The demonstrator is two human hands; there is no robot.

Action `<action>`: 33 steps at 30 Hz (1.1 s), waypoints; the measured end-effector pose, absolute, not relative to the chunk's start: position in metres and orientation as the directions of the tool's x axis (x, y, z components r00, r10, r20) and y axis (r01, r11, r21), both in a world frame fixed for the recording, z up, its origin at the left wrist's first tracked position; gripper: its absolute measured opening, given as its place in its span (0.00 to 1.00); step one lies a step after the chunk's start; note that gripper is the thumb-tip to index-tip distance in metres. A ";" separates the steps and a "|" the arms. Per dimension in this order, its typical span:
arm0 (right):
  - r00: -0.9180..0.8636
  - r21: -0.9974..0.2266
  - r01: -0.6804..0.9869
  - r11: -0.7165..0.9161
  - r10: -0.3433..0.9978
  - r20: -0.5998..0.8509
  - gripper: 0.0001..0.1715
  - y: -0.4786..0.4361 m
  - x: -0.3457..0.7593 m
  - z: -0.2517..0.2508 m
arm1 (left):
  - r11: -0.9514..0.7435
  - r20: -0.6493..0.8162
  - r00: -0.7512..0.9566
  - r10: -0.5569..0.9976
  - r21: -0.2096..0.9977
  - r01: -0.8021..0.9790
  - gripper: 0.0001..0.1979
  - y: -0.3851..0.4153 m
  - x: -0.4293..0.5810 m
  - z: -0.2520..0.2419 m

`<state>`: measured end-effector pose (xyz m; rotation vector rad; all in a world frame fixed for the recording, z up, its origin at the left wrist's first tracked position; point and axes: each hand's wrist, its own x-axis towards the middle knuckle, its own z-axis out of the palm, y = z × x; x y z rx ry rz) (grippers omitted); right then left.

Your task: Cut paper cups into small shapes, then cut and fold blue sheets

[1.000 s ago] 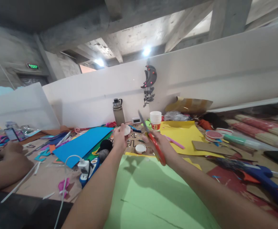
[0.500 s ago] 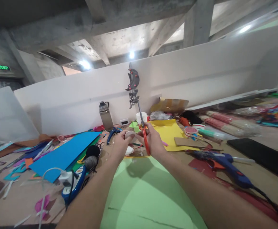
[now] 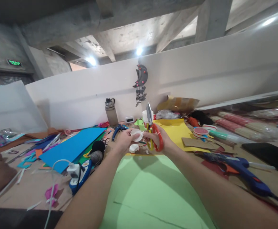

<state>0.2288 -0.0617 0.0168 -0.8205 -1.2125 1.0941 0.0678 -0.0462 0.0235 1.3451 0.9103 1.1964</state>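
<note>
Pinched in my left hand [image 3: 125, 140] is a round white disc [image 3: 137, 135], thin like paper or felt; its material is hard to tell. My right hand [image 3: 159, 138] is closed around scissors [image 3: 158, 138] with red and yellow handles, blades pointing up and away from me. The right fingertips reach the disc's right edge. Below the hands, a second white round piece [image 3: 134, 148] lies at the far edge of a light green sheet [image 3: 153, 190], which stretches towards me under both forearms.
On the left are blue card [image 3: 74, 146], a power strip [image 3: 81, 175] with a cable, and another person's arm [image 3: 0, 173]. A glue gun [image 3: 244, 170] lies right, near yellow paper [image 3: 171, 130]. A bottle [image 3: 111, 113] stands by the white partition [image 3: 188, 70].
The scissors have turned, so their yellow handle now shows and the blades look shorter. The disc has tipped to face me more. The whole view has shifted slightly left.
</note>
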 end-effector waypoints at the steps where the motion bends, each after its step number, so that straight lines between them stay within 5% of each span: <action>1: -0.014 -0.929 -0.212 0.303 0.950 0.313 0.23 -0.061 0.229 0.015 | -0.106 0.141 0.261 0.955 0.984 -0.143 0.19 -0.046 0.067 0.023; 12: -0.030 -0.945 -0.139 0.296 0.953 0.303 0.26 -0.069 0.228 0.023 | 0.037 0.086 0.408 0.909 0.958 -0.285 0.22 -0.045 0.062 0.019; 20: 0.121 -0.941 0.192 0.279 0.945 0.305 0.28 -0.065 0.226 0.014 | 0.035 0.058 0.345 0.937 0.966 -0.257 0.20 -0.044 0.061 0.019; 33: -0.145 -0.603 0.726 0.332 0.930 0.338 0.22 -0.081 0.227 0.018 | -0.249 0.212 -0.130 0.969 0.824 -0.509 0.17 -0.029 0.039 0.035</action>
